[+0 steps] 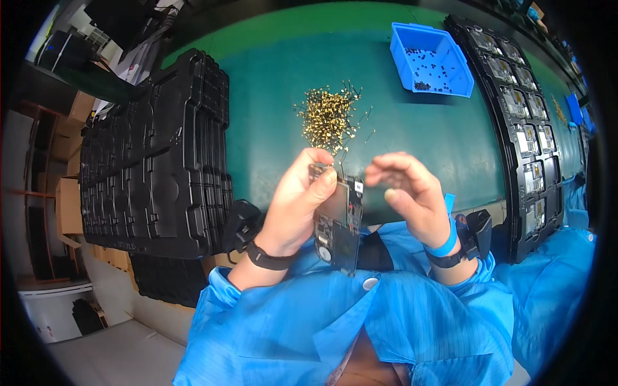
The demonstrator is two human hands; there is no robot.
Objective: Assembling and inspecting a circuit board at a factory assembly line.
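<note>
My left hand is closed on the upper left edge of an opened phone chassis, thumb in front. The chassis stands tilted close to my body, with dark boards, a small white label and a round silver part showing. My right hand is just right of its top, apart from it. Its fingers are curved and its thumb stands off from them, with nothing visible between. Beyond my left hand lies a heap of tiny gold-tipped parts with thin black leads; one or two leads reach toward the chassis top.
Stacked black trays flank the green table mat on the left. At the far right of the mat sits a blue bin with small black pieces. A long black tray of phone chassis runs along the right, beside another person's blue sleeve.
</note>
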